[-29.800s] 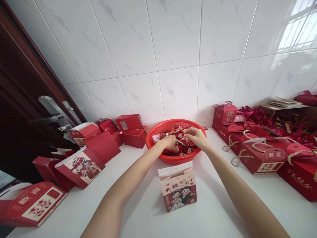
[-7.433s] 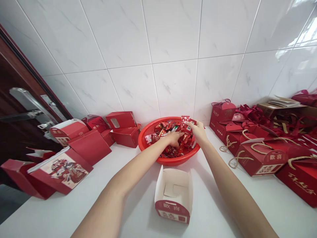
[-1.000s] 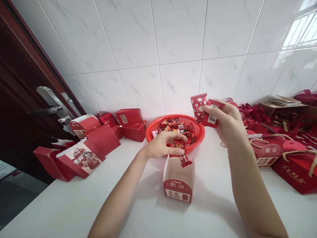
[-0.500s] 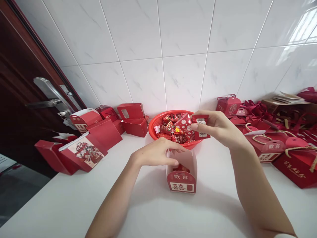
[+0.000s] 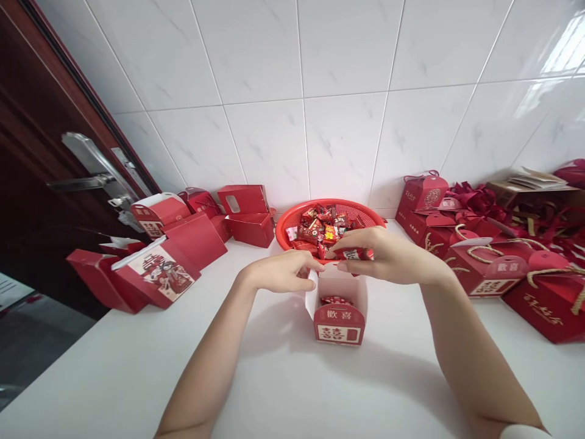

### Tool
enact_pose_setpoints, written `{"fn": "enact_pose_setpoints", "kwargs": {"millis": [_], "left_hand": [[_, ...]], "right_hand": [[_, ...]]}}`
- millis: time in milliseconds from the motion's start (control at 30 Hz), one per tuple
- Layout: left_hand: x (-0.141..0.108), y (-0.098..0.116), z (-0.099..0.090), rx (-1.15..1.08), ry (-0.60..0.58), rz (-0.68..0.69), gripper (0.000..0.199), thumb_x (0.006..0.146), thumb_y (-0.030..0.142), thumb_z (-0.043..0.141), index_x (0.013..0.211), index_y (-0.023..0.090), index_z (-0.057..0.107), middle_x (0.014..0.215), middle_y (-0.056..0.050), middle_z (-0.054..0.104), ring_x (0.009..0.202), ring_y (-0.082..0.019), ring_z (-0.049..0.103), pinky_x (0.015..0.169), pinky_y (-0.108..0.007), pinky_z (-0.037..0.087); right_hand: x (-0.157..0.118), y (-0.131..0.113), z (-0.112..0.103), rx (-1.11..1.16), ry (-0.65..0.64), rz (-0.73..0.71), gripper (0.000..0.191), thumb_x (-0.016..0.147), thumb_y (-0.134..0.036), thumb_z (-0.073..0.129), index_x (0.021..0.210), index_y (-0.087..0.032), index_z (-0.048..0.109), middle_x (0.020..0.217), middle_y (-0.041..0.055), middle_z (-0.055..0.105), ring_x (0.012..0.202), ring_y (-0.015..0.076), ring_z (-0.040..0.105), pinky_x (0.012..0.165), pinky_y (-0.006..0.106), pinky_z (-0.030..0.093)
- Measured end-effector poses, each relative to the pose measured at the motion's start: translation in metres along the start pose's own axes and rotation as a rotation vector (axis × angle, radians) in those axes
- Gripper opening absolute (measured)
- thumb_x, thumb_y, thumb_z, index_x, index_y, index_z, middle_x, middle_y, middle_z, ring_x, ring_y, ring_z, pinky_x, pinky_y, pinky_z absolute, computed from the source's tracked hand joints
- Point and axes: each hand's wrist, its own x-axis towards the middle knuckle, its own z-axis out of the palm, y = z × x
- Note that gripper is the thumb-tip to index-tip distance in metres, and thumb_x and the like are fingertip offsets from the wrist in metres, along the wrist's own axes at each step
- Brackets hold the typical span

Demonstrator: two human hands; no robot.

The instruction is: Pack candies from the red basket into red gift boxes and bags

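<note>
An open red and white gift box stands on the white table, with a red dotted packet inside. My left hand is at the box's back left corner, its fingers closed on the box's raised edge. Above the back right of the box, my right hand grips a red wrapped sweet, partly hidden by the fingers. Right behind both hands sits a red plastic basket of red wrapped sweets.
Red boxes, some open, stand at the left beside a dark door with a metal handle. More red boxes with rope handles crowd the right side. A tiled wall rises behind the table.
My right hand has moved down and left from the basket towards the box with the sweet. My left hand has drawn back from over the box to its edge. The dotted packet now shows inside the box.
</note>
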Motion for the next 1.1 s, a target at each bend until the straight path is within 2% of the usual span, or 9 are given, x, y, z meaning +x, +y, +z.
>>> {"fn": "enact_pose_setpoints", "kwargs": {"millis": [167,233,433,567,667,767,867,933,1100], "left_hand": [[0.003,0.000,0.001,-0.044,-0.020,-0.002,0.038,0.084,0.027,0.054,0.118,0.021,0.069,0.107,-0.005,0.063,0.091,-0.020,0.061,0.074,-0.026,0.046],[0.002,0.000,0.001,-0.044,-0.027,-0.002,0.037,0.085,0.028,0.054,0.118,0.022,0.069,0.109,-0.006,0.063,0.092,-0.020,0.061,0.074,-0.026,0.046],[0.001,0.000,0.001,-0.043,-0.026,0.012,0.041,0.091,0.038,0.053,0.127,0.022,0.066,0.115,-0.007,0.063,0.094,-0.021,0.063,0.078,-0.027,0.047],[0.002,0.004,0.002,-0.049,-0.026,0.038,0.046,0.091,0.049,0.055,0.128,0.024,0.066,0.111,-0.007,0.063,0.098,-0.021,0.062,0.080,-0.027,0.047],[0.003,0.011,0.005,-0.022,-0.042,0.016,0.057,0.085,0.057,0.061,0.132,0.024,0.063,0.104,-0.006,0.062,0.095,-0.023,0.061,0.076,-0.028,0.047],[0.003,0.022,0.010,-0.027,-0.029,0.044,0.060,0.082,0.053,0.066,0.135,0.025,0.060,0.108,-0.006,0.064,0.094,-0.023,0.061,0.075,-0.028,0.045],[0.002,0.032,0.014,-0.102,-0.004,0.130,0.053,0.081,0.051,0.069,0.129,0.029,0.061,0.113,-0.003,0.066,0.097,-0.023,0.061,0.078,-0.028,0.045],[0.001,0.036,0.016,-0.151,-0.020,0.181,0.052,0.080,0.053,0.071,0.125,0.030,0.062,0.113,-0.001,0.067,0.099,-0.023,0.062,0.080,-0.028,0.045],[0.001,0.037,0.022,-0.143,-0.059,0.129,0.078,0.070,0.059,0.078,0.137,0.027,0.053,0.130,-0.006,0.064,0.113,-0.029,0.060,0.084,-0.032,0.047]], "right_hand": [[0.011,0.001,0.011,-0.035,-0.105,0.007,0.020,0.091,-0.029,0.062,0.105,-0.019,0.072,0.082,0.0024,0.072,0.066,0.0139,0.059,0.058,0.025,0.038],[0.010,0.000,0.011,-0.076,-0.084,0.047,0.024,0.092,-0.033,0.061,0.108,-0.019,0.072,0.084,0.0034,0.072,0.067,0.0147,0.060,0.058,0.026,0.038],[-0.011,-0.006,-0.013,-0.132,0.004,0.073,0.029,0.094,-0.036,0.056,0.112,-0.018,0.070,0.090,0.0059,0.073,0.068,0.0154,0.061,0.059,0.027,0.040],[-0.025,-0.011,-0.020,-0.096,-0.119,0.114,0.029,0.095,-0.036,0.054,0.111,-0.019,0.070,0.080,0.0031,0.070,0.063,0.0138,0.058,0.057,0.025,0.040],[-0.030,-0.012,-0.009,-0.120,-0.255,0.179,0.020,0.092,-0.029,0.056,0.101,-0.019,0.071,0.077,0.0024,0.069,0.063,0.0135,0.057,0.055,0.025,0.038],[-0.030,-0.015,0.005,-0.195,-0.242,0.246,0.009,0.087,-0.021,0.060,0.089,-0.019,0.069,0.081,0.0031,0.069,0.066,0.0144,0.059,0.056,0.025,0.036],[-0.028,-0.019,0.014,-0.174,-0.186,0.262,0.022,0.085,-0.019,0.062,0.106,-0.020,0.067,0.087,0.0037,0.071,0.073,0.0165,0.062,0.059,0.026,0.039],[-0.025,-0.020,0.017,-0.128,-0.207,0.247,0.024,0.085,-0.020,0.063,0.108,-0.020,0.067,0.091,0.0041,0.071,0.077,0.0171,0.063,0.062,0.026,0.041],[-0.018,-0.013,0.022,-0.084,-0.332,0.257,0.002,0.081,-0.015,0.063,0.082,-0.017,0.064,0.086,0.0037,0.070,0.073,0.0158,0.062,0.058,0.025,0.042]]}}
